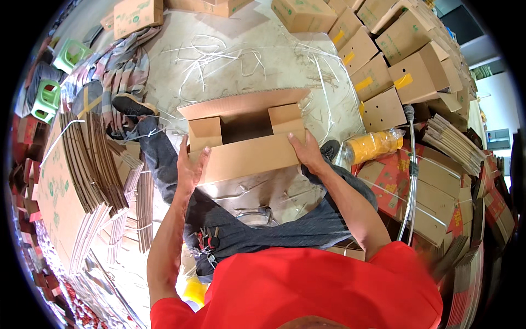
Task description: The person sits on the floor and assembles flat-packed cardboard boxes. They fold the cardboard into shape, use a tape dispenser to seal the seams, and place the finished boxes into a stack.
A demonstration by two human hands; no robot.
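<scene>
Between my knees I hold a brown cardboard box (246,159), tilted so that its dark inside shows. Its far flap stands raised, the two short end flaps are folded partly inward, and a broad plain panel faces me. My left hand (190,169) grips the left end, thumb on the near panel. At the right end my right hand (308,152) grips the box the same way, thumb on top of the panel's edge. The fingers of both hands are partly hidden behind the cardboard. Beneath the box, a roundish shiny thing (256,216) lies between my legs, its kind unclear.
Stacked flat cardboard (90,164) stands on my left, beside a checked cloth (123,66). Yellow tape rolls in clear plastic (375,146) lie right, near a metal pole (411,175). Made-up boxes (405,44) pile far right. Loose white strapping (211,57) litters the floor ahead.
</scene>
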